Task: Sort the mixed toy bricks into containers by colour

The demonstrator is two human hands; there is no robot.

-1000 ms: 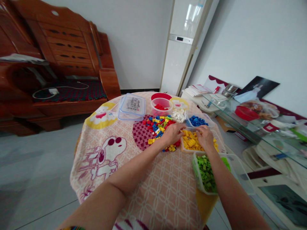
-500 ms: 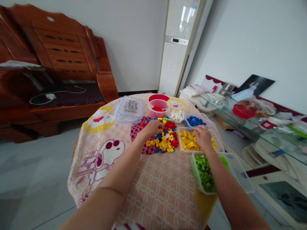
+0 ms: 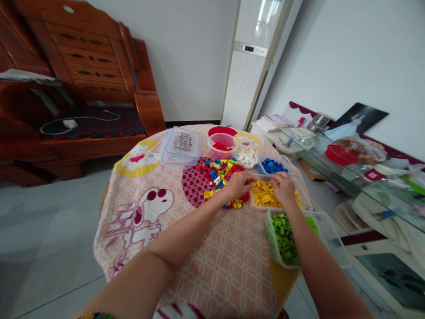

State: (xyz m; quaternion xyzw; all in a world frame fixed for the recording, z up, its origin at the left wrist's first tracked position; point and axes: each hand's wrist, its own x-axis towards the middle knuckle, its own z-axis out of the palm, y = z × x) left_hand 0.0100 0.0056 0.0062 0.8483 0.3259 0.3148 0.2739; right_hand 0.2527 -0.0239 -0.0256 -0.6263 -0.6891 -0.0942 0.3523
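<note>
My left hand is closed with its fingertips at the left rim of the clear box of yellow bricks; what they pinch is too small to make out. My right hand hangs over the same box, fingers curled together, and anything in them is hidden. Beneath and left of my left hand spreads a mixed pile of toy building bricks in red, blue, yellow, white and green. Nearer to me, under my right forearm, stands a box of green bricks.
Behind the hands are a box of blue bricks, a heap of white bricks and a round tub with red bricks. Clear lids lie at the back left of the cloth-covered table. A glass shelf stands to the right.
My left hand has moved right, from above the mixed pile to the edge of the yellow box. My right hand stays over that box. The view has shifted slightly.
</note>
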